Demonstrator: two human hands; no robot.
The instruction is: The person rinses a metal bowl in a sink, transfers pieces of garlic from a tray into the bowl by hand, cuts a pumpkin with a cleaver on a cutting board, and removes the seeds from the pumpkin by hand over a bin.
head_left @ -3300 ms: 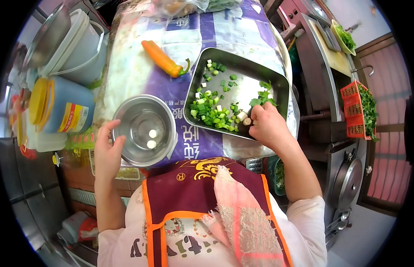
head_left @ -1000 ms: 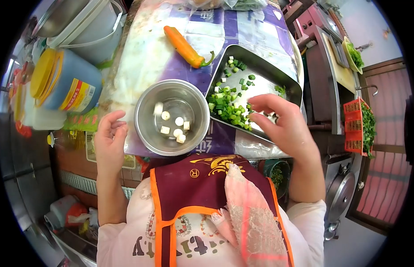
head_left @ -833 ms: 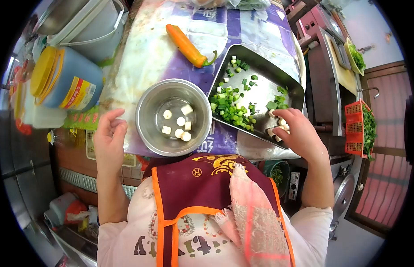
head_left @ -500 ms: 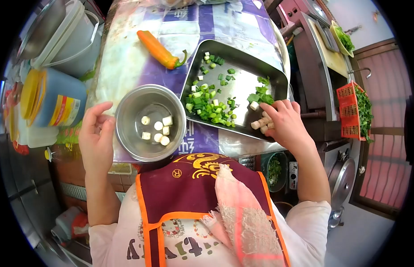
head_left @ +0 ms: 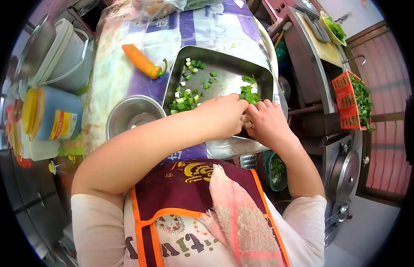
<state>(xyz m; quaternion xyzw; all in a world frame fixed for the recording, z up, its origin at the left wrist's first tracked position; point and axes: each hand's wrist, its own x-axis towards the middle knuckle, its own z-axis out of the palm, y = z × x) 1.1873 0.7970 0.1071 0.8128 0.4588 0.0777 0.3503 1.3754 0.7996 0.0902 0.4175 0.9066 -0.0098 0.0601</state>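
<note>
Left hand (head_left: pixel 224 115) and right hand (head_left: pixel 270 123) meet, grip unclear, over pieces (head_left: pixel 247 122) remaining in the tray (head_left: pixel 227 79); the bowl (head_left: pixel 121 116) beside it shows one.

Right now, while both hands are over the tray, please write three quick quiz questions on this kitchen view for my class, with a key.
1. True or false: the orange pepper lies outside the metal tray.

2. Which forearm hides part of the round metal bowl?
A) the left
B) the right
C) neither

3. Fill in: the left hand and right hand are close together at the tray's ____ end, as seen in the picture.

Key:
1. True; it lies on the table covering.
2. A; the left forearm crosses in front.
3. right
</note>
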